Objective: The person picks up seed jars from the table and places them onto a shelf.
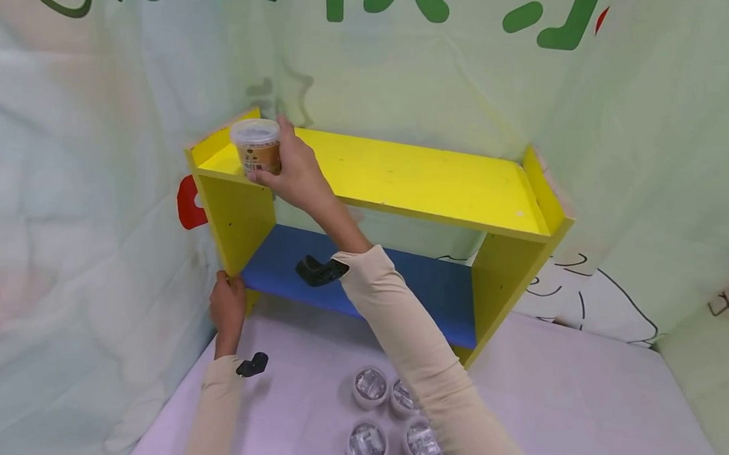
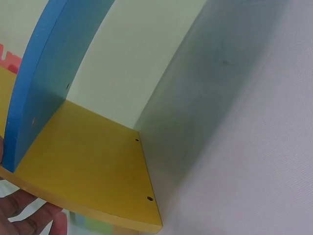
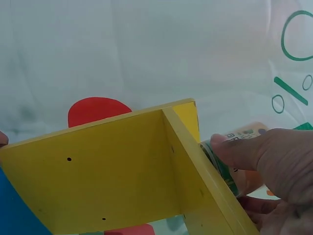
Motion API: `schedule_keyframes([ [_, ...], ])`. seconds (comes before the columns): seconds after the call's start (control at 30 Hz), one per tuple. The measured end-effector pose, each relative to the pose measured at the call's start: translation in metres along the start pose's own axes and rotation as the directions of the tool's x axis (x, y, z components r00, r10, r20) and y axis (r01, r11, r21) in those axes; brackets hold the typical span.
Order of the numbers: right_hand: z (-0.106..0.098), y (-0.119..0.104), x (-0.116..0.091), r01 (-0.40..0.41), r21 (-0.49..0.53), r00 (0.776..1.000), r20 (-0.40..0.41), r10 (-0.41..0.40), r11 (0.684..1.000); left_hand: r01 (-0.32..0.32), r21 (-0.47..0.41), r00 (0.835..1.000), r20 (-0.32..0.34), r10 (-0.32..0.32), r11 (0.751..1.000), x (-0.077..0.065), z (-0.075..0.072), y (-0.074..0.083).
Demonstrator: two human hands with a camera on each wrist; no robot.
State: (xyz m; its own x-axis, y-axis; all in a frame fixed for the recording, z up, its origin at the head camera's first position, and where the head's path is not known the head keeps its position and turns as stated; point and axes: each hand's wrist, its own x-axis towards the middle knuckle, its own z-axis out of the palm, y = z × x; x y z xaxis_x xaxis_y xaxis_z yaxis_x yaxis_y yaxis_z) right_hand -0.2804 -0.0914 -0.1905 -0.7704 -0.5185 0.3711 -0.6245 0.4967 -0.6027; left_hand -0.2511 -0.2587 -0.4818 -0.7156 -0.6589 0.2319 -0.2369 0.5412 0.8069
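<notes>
My right hand [image 1: 302,173] holds a small clear plastic tub [image 1: 258,147] with a transparent lid and an orange printed label. The tub is upright over the left end of the yellow top board [image 1: 423,185] of a small shelf unit. In the right wrist view, thumb and fingers wrap the tub [image 3: 250,180], whose base is right at the board's edge. Low on the unit, my left hand [image 1: 227,306] grips the front edge of the yellow left side panel [image 2: 102,161], beside the blue lower board [image 1: 299,256].
Several lidded tubs [image 1: 367,444] stand on the pale table [image 1: 298,390] in front of the unit, some partly hidden by my right sleeve. A printed fabric wall [image 1: 99,230] rises close on the left, and another [image 1: 395,72] hangs behind the unit.
</notes>
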Motion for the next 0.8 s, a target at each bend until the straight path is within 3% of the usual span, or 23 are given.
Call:
schedule_keyframes([
  [0.47, 0.014, -0.014, 0.006, -0.103, -0.09, 0.995, -0.026, 0.101, 0.991, 0.014, 0.004, 1.0, 0.004, -0.014, 1.0, -0.001, -0.005, -0.001],
  [0.8, 0.02, -0.021, 0.018, -0.133, -0.065, 0.991, 0.01, 0.134, 0.989, 0.007, 0.009, 1.0, 0.005, -0.007, 1.0, 0.001, -0.005, -0.001],
])
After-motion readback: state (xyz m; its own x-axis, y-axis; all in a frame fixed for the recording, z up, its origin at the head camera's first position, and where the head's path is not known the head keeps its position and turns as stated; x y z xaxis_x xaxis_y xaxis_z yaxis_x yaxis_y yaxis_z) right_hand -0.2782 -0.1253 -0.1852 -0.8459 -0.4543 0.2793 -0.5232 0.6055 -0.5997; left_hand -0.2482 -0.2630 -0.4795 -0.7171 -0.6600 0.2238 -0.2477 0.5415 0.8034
